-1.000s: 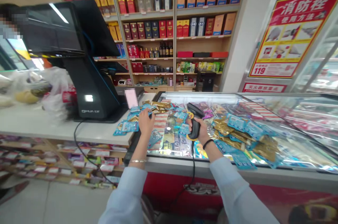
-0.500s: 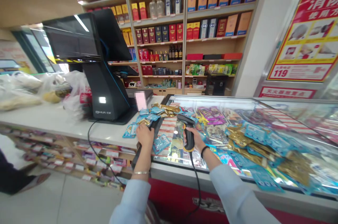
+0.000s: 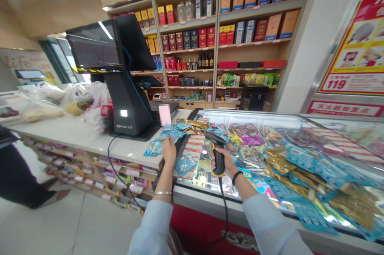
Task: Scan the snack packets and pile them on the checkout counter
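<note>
My right hand [image 3: 225, 159] grips a black and yellow handheld barcode scanner [image 3: 219, 159] above the glass top, its cable hanging down in front. At the counter's end, my left hand [image 3: 169, 151] has its fingers closed at the edge of a blue packet [image 3: 170, 133] in a loose pile. Its fingertips are partly hidden among the packets. Gold packets [image 3: 196, 126] lie just behind the pile. Between my hands, a single blue packet [image 3: 185, 164] rests on the glass. To the right spreads a larger heap of blue and gold packets [image 3: 303, 165].
A black checkout terminal [image 3: 127, 103] stands on the white counter [image 3: 90, 129], with filled plastic bags [image 3: 97, 105] left of it. The glass-topped case [image 3: 270, 115] holds colourful packs. Boxed shelves [image 3: 216, 43] line the back. A person's dark-clothed leg [image 3: 18, 175] shows at far left.
The view has swung slightly left. My left hand has moved from a gold packet to the blue packets a little farther back. The scanner stays in my right hand.
</note>
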`<act>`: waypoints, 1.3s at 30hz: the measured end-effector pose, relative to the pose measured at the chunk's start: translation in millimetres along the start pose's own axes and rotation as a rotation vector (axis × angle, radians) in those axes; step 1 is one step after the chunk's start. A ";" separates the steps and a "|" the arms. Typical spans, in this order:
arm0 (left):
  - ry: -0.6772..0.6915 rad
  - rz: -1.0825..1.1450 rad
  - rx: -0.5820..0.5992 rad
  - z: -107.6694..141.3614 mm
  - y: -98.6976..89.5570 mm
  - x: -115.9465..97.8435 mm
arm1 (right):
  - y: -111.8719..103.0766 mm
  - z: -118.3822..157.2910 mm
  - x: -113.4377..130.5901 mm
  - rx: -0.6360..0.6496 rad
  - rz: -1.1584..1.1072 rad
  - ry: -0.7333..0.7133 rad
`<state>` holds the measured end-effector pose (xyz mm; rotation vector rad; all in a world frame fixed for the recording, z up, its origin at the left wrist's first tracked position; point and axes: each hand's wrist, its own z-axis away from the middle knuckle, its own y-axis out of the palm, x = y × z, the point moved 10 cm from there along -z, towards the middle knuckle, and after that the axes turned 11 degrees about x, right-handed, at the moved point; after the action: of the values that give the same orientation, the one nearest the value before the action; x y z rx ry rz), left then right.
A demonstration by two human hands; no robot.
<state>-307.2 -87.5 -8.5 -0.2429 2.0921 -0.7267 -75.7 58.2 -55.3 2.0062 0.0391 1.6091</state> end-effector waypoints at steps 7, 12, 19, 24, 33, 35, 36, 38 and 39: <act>-0.060 0.706 0.153 -23.5 47.8 -20.6 | -7.0 -3.5 -4.6 -0.001 -0.021 0.030; -0.024 0.790 0.224 -33.4 68.5 -41.2 | -11.2 -3.2 -2.3 -0.036 -0.018 0.016; 0.080 0.587 0.133 -34.0 51.5 -49.6 | -11.3 -2.9 3.1 -0.083 -0.017 -0.027; 0.042 0.491 0.116 -34.5 39.0 -44.9 | -10.6 -2.2 5.7 -0.096 -0.007 -0.068; 0.010 0.461 0.129 -33.0 40.9 -39.2 | -3.3 -1.6 2.7 -0.022 0.001 -0.011; 0.002 0.471 0.128 -32.5 41.3 -38.3 | -3.4 -1.6 3.2 -0.025 0.003 -0.012; 0.000 0.473 0.125 -32.5 41.2 -38.0 | -3.4 -1.7 3.3 -0.026 0.004 -0.013; -0.003 0.471 0.125 -33.1 41.5 -37.3 | -2.8 -1.7 3.6 -0.028 0.006 -0.013; -0.007 0.469 0.126 -33.7 41.9 -36.6 | -2.2 -1.6 3.9 -0.028 0.007 -0.013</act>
<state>-308.5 -24.4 7.1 0.3075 1.9808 -0.5646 -75.4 62.1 -52.6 1.9975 0.0045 1.5915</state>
